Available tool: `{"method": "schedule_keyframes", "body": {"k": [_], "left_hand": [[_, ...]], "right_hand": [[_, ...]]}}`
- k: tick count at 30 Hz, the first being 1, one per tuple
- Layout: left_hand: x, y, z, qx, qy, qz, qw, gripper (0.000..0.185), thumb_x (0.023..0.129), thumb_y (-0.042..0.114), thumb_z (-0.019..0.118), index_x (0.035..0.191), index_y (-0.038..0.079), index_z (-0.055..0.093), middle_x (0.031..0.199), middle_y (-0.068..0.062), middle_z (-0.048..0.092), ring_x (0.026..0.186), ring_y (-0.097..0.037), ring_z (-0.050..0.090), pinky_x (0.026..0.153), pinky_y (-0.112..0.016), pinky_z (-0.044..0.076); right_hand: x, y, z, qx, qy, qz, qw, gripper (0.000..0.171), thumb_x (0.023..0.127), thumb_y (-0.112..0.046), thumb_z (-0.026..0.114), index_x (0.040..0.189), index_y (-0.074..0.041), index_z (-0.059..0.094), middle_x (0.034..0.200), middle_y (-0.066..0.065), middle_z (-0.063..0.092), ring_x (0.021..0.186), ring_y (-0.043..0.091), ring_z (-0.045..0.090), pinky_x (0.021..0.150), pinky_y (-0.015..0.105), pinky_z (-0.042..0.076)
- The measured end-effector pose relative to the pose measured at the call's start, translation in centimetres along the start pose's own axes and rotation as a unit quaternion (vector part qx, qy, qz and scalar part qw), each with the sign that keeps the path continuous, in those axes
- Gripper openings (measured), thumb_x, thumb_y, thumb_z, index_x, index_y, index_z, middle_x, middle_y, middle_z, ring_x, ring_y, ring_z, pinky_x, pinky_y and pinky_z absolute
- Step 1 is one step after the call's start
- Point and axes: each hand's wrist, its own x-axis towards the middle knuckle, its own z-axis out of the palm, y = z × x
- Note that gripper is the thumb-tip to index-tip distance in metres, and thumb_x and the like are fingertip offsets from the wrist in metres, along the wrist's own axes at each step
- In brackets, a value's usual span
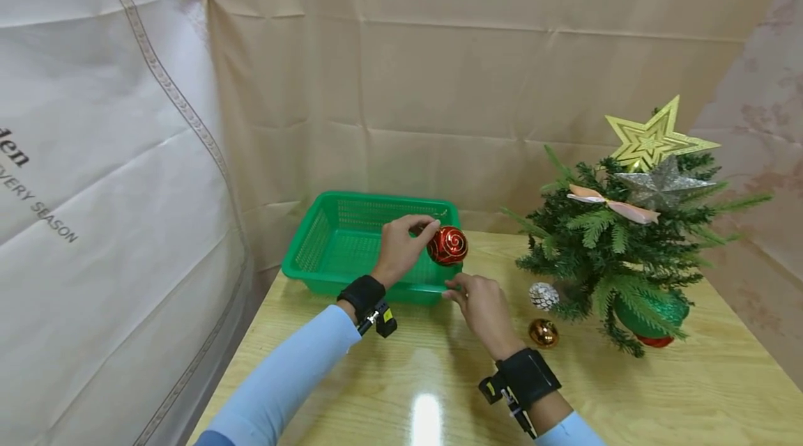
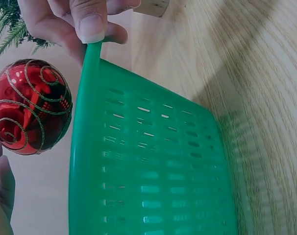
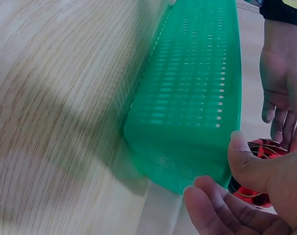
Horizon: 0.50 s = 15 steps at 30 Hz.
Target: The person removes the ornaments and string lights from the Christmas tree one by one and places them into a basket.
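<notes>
My left hand [image 1: 422,231] holds a shiny red bauble [image 1: 447,245] with gold glitter swirls above the near right corner of a green plastic basket [image 1: 326,240]. In the left wrist view the bauble [image 2: 31,105] hangs just outside the basket wall [image 2: 148,161]. My right hand [image 1: 456,287] pinches the basket's rim at that corner; its thumb [image 2: 92,22] presses on the rim edge. In the right wrist view the right thumb [image 3: 246,164] lies against the basket [image 3: 192,98], and the bauble [image 3: 259,193] shows partly behind it.
A small artificial Christmas tree [image 1: 621,251] with a gold star [image 1: 652,139], a silver star [image 1: 665,185] and a pink bow [image 1: 611,203] stands at the right. A gold ball [image 1: 543,333] and a white pinecone [image 1: 543,295] lie beside it on the wooden table [image 1: 408,390]. Paper-covered walls surround the table.
</notes>
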Motion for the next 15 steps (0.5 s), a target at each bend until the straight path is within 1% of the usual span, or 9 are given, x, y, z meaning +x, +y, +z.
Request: {"method": "schedule_keyframes", "body": {"k": [3,7,15], "left_hand": [[-0.12,-0.04,-0.05,-0.005,0.001,-0.001,1.0,0.016,0.093,0.027,0.064,0.103,0.018,0.073,0.089,0.006,0.068,0.076,-0.006,0.059,0.065,-0.025,0.049],[-0.26,-0.24,-0.16,0.001,0.001,-0.002,1.0,0.016,0.093,0.027,0.064,0.102,0.018,0.073,0.088,0.006,0.067,0.075,-0.004,0.058,0.064,-0.026,0.048],[-0.48,-0.65,-0.21,0.011,-0.003,-0.001,0.9999,0.017,0.094,0.028,0.063,0.103,0.018,0.073,0.092,0.005,0.068,0.076,-0.006,0.058,0.069,-0.026,0.048]], "right_hand": [[-0.15,-0.05,-0.01,0.0,0.001,0.0,1.0,0.008,0.081,-0.021,0.077,0.086,-0.015,0.074,0.084,-0.001,0.072,0.066,0.013,0.066,0.059,0.031,0.053],[-0.15,-0.03,-0.06,0.0,0.006,-0.005,1.0,0.008,0.08,-0.02,0.077,0.085,-0.014,0.074,0.084,0.0,0.072,0.067,0.014,0.066,0.059,0.032,0.053],[-0.07,-0.09,-0.12,0.003,-0.002,-0.002,1.0,0.008,0.082,-0.021,0.076,0.086,-0.015,0.074,0.085,-0.001,0.072,0.064,0.012,0.065,0.056,0.029,0.051]]}}
